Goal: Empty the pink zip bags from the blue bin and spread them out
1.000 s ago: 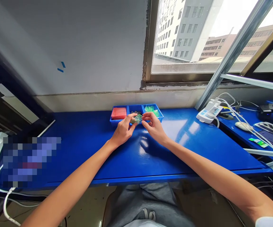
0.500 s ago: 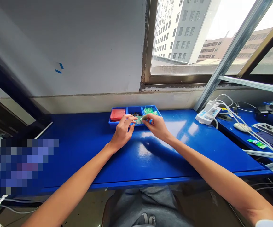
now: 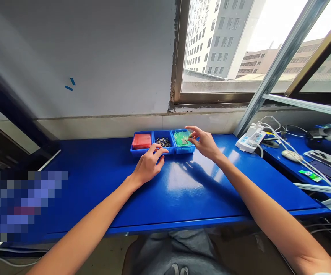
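A blue bin with three compartments [image 3: 169,151] stands at the back of the blue table. Its left compartment holds a stack of red bags [image 3: 141,141], the middle one many small dark metal pieces [image 3: 163,142], probably screws. Green plastic bags [image 3: 179,138] fill the right compartment, one with a pale patch on it. My left hand [image 3: 148,163] hovers in front of the middle compartment, fingers curved and apart, nothing in them. At the right compartment's edge is my right hand [image 3: 204,143], index finger stretched out and thumb apart, beside the green bags.
The blue table [image 3: 154,198] runs up to the wall. At right lie a white power strip [image 3: 250,138] with cables, a white mouse [image 3: 293,156] and a phone [image 3: 323,157]. A metal frame post [image 3: 268,88] rises there. A blurred-out patch [image 3: 28,206] covers the left.
Both hands held a small green bag together over the bin. They have parted: my right hand moved right to the green bags and its fingers opened; my left hand stays low, now empty.
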`<state>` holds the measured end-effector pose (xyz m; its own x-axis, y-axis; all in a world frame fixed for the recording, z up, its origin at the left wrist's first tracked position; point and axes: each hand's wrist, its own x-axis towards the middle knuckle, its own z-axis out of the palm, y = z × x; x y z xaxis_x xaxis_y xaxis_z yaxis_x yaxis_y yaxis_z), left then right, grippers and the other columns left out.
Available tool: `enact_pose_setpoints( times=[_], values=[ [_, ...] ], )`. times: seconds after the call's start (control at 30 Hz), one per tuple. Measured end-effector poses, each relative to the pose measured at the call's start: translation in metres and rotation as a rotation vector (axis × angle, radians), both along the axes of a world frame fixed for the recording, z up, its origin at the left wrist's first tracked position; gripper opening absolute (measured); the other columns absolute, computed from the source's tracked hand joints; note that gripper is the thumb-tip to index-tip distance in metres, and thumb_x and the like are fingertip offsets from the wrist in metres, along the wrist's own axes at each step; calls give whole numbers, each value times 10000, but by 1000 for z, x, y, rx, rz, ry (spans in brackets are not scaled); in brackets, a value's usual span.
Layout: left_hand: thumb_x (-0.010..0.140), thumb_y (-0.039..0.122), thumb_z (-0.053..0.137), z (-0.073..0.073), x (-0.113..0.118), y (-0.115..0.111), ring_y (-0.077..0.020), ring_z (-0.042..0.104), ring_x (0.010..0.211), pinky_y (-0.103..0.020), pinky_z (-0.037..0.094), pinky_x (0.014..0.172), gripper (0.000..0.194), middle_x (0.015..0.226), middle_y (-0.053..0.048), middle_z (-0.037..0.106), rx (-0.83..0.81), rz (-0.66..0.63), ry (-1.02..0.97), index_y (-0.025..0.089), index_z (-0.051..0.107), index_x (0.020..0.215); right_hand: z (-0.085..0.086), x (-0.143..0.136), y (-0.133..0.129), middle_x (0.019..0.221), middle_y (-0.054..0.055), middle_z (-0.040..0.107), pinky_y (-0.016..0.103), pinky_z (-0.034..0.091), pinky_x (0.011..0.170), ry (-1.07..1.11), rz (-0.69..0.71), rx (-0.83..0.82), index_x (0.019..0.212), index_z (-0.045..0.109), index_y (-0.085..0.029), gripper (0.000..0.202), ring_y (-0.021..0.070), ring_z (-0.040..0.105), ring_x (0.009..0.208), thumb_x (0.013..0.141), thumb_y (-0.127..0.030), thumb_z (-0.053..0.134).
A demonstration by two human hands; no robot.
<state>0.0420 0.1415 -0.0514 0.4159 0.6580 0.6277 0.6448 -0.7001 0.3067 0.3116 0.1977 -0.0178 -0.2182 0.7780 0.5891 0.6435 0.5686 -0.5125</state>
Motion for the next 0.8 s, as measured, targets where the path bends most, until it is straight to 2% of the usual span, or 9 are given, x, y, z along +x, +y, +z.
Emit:
enact_pose_setpoints(
  times=[0.17, 0.3, 0.4, 0.5, 0.63, 0.7, 0.8],
  values=[
    [967, 160, 517, -2, 1, -1, -153, 667, 823, -315, 594, 800, 251, 1199, -85, 586, -17, -5, 47, 211, 634, 1183, -8, -4, 1, 831, 20, 698, 325, 479, 763, -59, 9, 65, 1151, 709, -247, 312, 181, 610, 701, 879, -214, 560],
    [963, 139, 506, -3, 4, -1, -212, 679, 1035, -342, 601, 886, 304, 1211, -83, 601, 19, -41, 93, 228, 616, 1231, -11, -5, 3, 907, 50, 727, 337, 472, 760, -107, 37, 74, 1089, 713, -235, 229, 198, 622, 729, 913, -271, 571],
    [965, 134, 497, 2, 11, 4, -246, 644, 1155, -366, 605, 907, 366, 1276, -99, 593, 59, -54, 172, 231, 586, 1306, -10, -4, 5, 909, 71, 730, 343, 467, 769, -82, 6, 93, 959, 724, -221, 165, 221, 640, 788, 909, -262, 573],
    [980, 140, 480, 11, 24, 17, -263, 607, 1220, -391, 587, 956, 422, 1350, -121, 572, 86, -69, 247, 210, 532, 1393, -10, -4, 6, 818, 44, 728, 313, 463, 735, -28, -2, 45, 871, 714, -210, 121, 201, 640, 743, 865, -208, 592],
    [1012, 155, 451, 22, 49, 42, -253, 598, 1206, -415, 509, 1061, 409, 1317, -121, 610, 72, -3, 231, 163, 519, 1415, -15, -7, 6, 793, 23, 730, 279, 441, 721, -37, 13, 6, 828, 710, -193, 110, 172, 634, 722, 851, -167, 606],
    [1023, 166, 439, 23, 62, 49, -247, 601, 1170, -396, 510, 1031, 373, 1276, -107, 638, 47, 34, 254, 162, 560, 1376, -17, -9, 5, 809, 25, 736, 272, 435, 734, -65, 6, 4, 831, 720, -189, 118, 168, 633, 740, 853, -152, 611],
    [1014, 143, 428, 20, 75, 48, -252, 601, 1099, -387, 510, 967, 345, 1215, -109, 665, 46, 115, 351, 146, 617, 1302, -18, -8, 5, 794, 22, 737, 263, 415, 716, -126, -11, 0, 853, 741, -193, 138, 161, 615, 733, 876, -160, 609]
  ],
)
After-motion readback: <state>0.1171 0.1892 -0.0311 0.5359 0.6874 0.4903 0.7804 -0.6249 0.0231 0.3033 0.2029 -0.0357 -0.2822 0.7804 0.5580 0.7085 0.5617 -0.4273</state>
